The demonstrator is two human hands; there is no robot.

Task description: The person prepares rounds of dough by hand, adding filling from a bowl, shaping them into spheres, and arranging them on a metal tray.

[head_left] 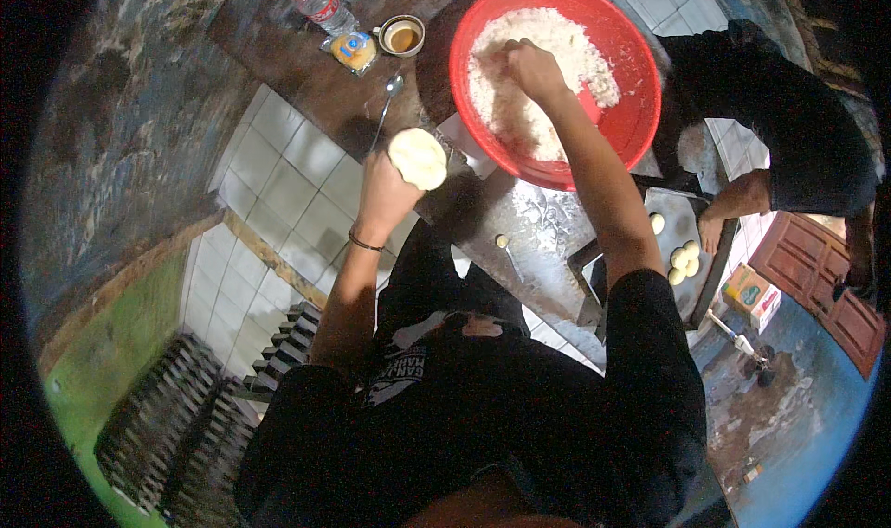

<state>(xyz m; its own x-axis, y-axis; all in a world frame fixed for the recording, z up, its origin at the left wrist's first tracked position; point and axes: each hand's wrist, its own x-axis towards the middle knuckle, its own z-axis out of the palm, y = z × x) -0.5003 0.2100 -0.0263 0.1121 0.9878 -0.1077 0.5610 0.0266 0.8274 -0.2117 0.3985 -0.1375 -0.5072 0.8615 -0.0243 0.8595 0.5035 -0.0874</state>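
My left hand [384, 196] is closed around a flattened round of pale dough [418, 159], held up with its face showing. Inside a large red basin [644, 124], my right hand [536, 70] reaches into a heap of white crumbly mixture [571, 41]. The right fingers are bunched together at the heap, and their tips are partly hidden in it. On the floured table below the basin sits a small ball of dough [502, 241], beside a thin utensil.
At the right, a co-worker's hand [711, 232] rests at a metal tray [665, 209] holding several dough balls [685, 261]. A spoon [384, 110], cup [402, 36], wrapped bun [354, 52] and plastic bottle [323, 8] lie left of the basin. A carton [751, 294] stands beyond the tray.
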